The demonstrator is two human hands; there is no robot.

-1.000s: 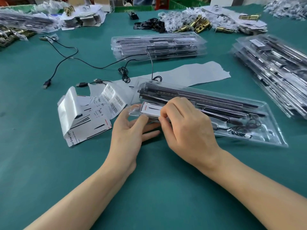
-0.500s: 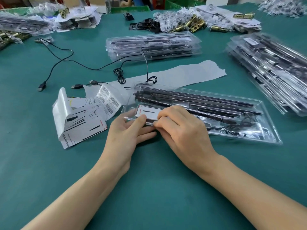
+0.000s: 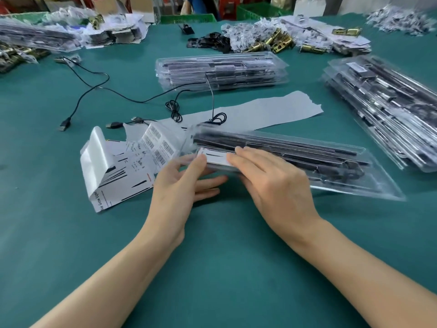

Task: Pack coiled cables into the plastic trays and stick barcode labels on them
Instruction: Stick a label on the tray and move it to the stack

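Pressing down with my right hand (image 3: 272,183), fingers flat and spread, I smooth a white label (image 3: 215,156) onto the clear, glossy plastic tray (image 3: 369,185) at mid-frame. My left hand (image 3: 179,183) pinches the tray's near-left end, thumb on top beside the label, fingers curled beneath.

The tray is long and narrow, its long axis running from centre-left down toward the right edge of the frame; dark slim bars and a black cable (image 3: 352,169) lie inside along it. It rests on the green, matte table (image 3: 212,268), its left end lifted slightly in my grip.

Left of it lies a curled sheet of barcode labels (image 3: 156,145), glossy backing peeling upward. A grey paper strip (image 3: 272,110) stretches behind the tray. Loose black cables (image 3: 94,84) trail across the upper left. Stacked filled trays (image 3: 220,69) sit at upper centre, another stack (image 3: 383,110) at right.

Since a second ago my right fingers have uncurled and flattened, and the whole scene sits a bit lower in frame.
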